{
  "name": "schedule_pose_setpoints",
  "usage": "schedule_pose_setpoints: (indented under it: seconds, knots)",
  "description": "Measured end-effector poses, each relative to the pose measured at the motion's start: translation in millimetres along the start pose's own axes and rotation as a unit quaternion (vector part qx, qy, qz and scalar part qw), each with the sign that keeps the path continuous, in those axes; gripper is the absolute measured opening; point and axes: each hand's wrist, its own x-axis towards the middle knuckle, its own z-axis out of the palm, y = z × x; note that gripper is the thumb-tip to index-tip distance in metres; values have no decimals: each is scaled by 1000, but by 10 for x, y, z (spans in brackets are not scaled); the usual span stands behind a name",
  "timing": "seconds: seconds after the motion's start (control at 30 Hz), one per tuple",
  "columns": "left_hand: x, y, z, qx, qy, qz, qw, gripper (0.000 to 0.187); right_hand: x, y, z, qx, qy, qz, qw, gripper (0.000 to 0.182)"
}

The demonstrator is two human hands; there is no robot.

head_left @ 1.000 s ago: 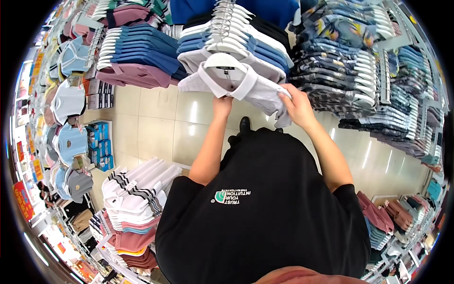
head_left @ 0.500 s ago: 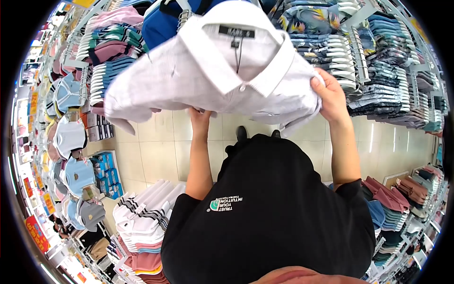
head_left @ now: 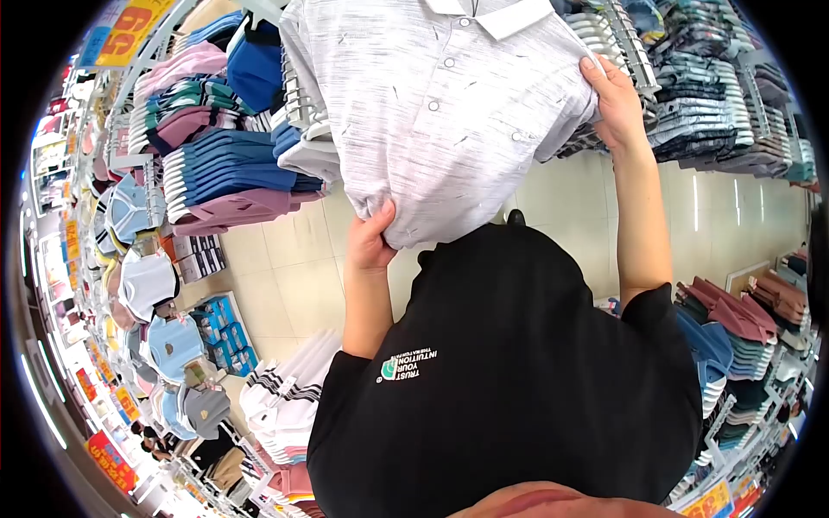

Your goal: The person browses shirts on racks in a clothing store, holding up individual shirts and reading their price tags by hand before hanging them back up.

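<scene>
A light grey polo shirt (head_left: 432, 121) with a white collar, round buttons and small dark flecks hangs spread in front of me. My left hand (head_left: 371, 237) pinches its lower hem, thumb on top of the cloth. At the shirt's right edge, my right hand (head_left: 615, 102) grips the fabric with the thumb on the front and the fingers behind. The upper part of the collar runs out of view at the top.
Racks of hanging shirts (head_left: 233, 168) stand close on the left, with patterned shirts (head_left: 699, 112) on the right. Blue boxes (head_left: 226, 332) sit low at the left. White striped shirts (head_left: 281, 397) are behind my left elbow. Tiled floor (head_left: 294, 268) lies below.
The shirt has swung from being tilted with its collar towards me to hanging with its front spread out. My left hand, earlier partly under the cloth, now shows at the hem; my right hand has risen.
</scene>
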Motion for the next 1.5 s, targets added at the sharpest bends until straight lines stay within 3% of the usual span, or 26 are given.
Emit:
schedule_pose_setpoints:
  seconds: [0.13, 0.37, 0.43, 0.5, 0.57, 0.6, 0.63, 0.67, 0.7, 0.77, 0.83, 0.9, 0.97, 1.07, 1.43, 1.5]
  knots:
    - [127, -4, 94, -16, -50, 30, 998, 63, -9, 76, -70, -19, 46, -1, 999, 34]
    - [137, -134, 129, -44, -54, 32, 997, 67, -50, 62, -101, -13, 34, -25, 999, 33]
    - [127, -149, 108, 70, -30, -39, 996, 72, -105, 31, -100, -43, 61, -51, 996, 33]
    - [149, -256, 85, 123, -3, -34, 992, 78, -229, -28, -7, -113, 74, -93, 987, 32]
    - [154, -374, 54, 309, -60, 10, 949, 78, -301, 18, -135, -205, 42, -105, 972, 35]
    - [170, -479, -49, 302, -42, 20, 952, 78, -386, -11, -109, -269, 24, -103, 957, 32]
    - [190, -631, -220, 373, -33, -18, 927, 77, -462, -24, -83, -332, 8, -99, 938, 29]
    - [159, -816, -411, 440, -26, -62, 895, 78, -492, 69, -108, -293, -24, -74, 953, 26]
    - [105, -1041, -639, 436, -16, -60, 898, 78, -520, 202, -137, -253, -51, -51, 965, 23]
    - [78, -1494, -1099, 608, 88, -108, 781, 70, -563, 373, 46, -306, -78, -58, 947, 19]
    - [-56, -1805, -1370, 572, 129, -118, 802, 69, -557, 420, 283, -385, -110, 9, 916, 17]
    - [-220, -1927, -1401, 526, 173, -134, 822, 67, -482, 590, 484, -406, -140, -94, 898, 16]
    - [-359, -1912, -1385, 458, 210, -134, 853, 60, -406, 612, 671, -429, -157, -60, 888, 16]
    - [-436, -1914, -1431, 439, 250, -134, 853, 54, -266, 756, 868, -461, -158, -113, 866, 17]
    - [-543, -2290, -2079, 361, 247, -186, 880, 52, -127, 1358, 884, -478, -174, -86, 857, 17]
    - [-619, -2319, -2061, 453, 220, -142, 852, 56, -82, 1448, 841, -473, -160, -70, 864, 19]
